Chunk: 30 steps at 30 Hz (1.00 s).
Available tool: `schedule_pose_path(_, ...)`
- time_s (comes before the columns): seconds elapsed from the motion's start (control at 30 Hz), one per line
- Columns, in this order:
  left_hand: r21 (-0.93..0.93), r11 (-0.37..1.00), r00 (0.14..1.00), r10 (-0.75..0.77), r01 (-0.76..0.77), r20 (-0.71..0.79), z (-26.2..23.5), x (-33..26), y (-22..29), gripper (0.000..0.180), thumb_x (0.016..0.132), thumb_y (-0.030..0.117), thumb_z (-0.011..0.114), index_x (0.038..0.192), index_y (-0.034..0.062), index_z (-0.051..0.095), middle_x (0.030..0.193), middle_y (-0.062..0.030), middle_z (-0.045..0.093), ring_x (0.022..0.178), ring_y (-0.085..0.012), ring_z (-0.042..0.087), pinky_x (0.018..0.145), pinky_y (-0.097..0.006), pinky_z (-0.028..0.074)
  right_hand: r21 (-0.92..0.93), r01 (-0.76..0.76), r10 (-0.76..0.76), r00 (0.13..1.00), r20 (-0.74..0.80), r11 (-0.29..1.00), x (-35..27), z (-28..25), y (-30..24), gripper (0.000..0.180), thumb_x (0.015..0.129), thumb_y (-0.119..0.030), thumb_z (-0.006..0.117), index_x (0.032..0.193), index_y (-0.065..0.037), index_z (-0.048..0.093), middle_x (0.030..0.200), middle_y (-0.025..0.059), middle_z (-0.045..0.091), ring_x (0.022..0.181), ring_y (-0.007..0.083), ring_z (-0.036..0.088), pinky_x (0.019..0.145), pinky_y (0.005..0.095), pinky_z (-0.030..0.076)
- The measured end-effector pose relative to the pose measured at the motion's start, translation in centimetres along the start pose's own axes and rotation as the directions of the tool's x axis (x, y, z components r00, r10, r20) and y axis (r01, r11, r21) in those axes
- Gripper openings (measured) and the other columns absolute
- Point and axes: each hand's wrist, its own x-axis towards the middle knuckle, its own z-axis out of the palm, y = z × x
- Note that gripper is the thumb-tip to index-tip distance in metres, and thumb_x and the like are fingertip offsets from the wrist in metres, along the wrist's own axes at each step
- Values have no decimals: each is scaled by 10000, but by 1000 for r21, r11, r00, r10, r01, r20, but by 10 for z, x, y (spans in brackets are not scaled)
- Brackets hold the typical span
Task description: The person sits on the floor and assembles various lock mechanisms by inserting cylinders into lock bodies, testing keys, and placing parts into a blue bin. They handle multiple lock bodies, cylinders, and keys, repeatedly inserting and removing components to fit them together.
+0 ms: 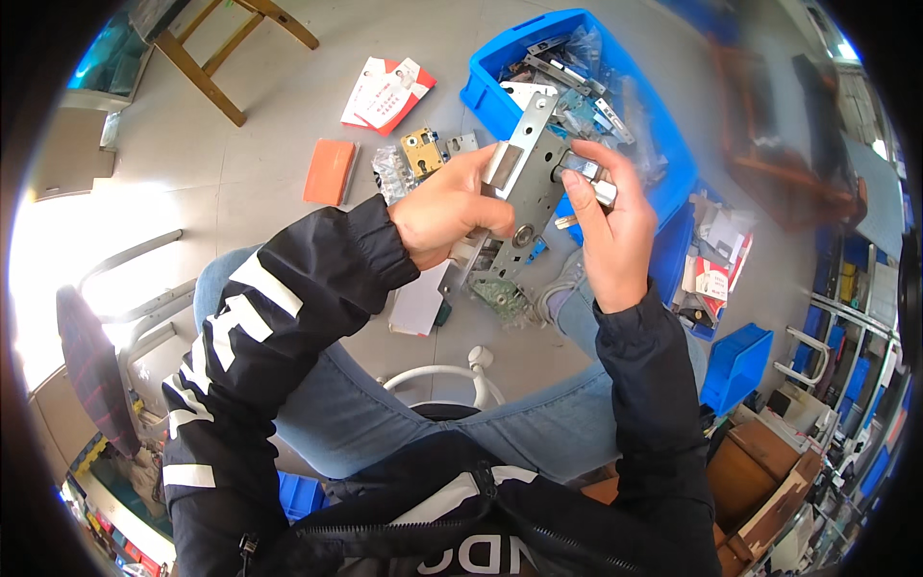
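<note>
My left hand (452, 207) is closed around a long metal mortise lock (544, 159), holding it tilted above my knees. The lock has a silver faceplate with holes and a round hub near its lower end. On its right side my right hand (618, 226) pinches a small silver metal block (582, 165), which looks like a lock cylinder, between thumb and fingers. The block meets the lock case; whether it sits inside a hole I cannot tell. A thin brass-coloured strip shows below my right thumb.
A blue bin (486, 96) full of lock parts stands on the floor ahead. Left of it lie a gold lock case (421, 152), an orange box (330, 173) and red-and-white packets (387, 94). At the right are a smaller blue bin (738, 367) and a crowded shelf.
</note>
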Motion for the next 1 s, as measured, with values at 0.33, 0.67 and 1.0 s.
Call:
schedule_pose_path(0.33, -128, 980, 987, -155, 151, -27, -9, 7, 0, 347, 852, 239, 454, 1118, 18, 465, 1103, -59, 513, 1000, -153, 488, 894, -328, 387, 480, -520, 460, 853, 246, 707, 2, 7, 19, 269, 869, -197, 501, 1047, 3, 525, 669, -49, 378, 554, 20, 315, 426, 166, 236)
schedule_pose_path(0.67, 312, 920, 971, 221, -239, 92, -8, 9, -4, 508, 772, 70, 608, 1242, 40, 419, 1179, -78, 449, 1017, -170, 483, 875, -310, 421, 787, -499, 481, 823, 301, 362, -4, -7, 5, 243, 903, -187, 416, 1039, -17, 524, 882, 31, 576, 713, 102, 567, 610, 239, 471)
schedule_pose_path(1.0, -25, 996, 996, 88, -88, 20, 3, 12, -27, 700, 840, 419, 519, 1348, 103, 154, 1247, -108, 370, 1089, -187, 425, 917, -358, 360, 755, -519, 629, 755, 185, 401, 1, 3, -2, 216, 874, -169, 456, 992, -12, 547, 671, -19, 521, 525, 19, 440, 439, 172, 333)
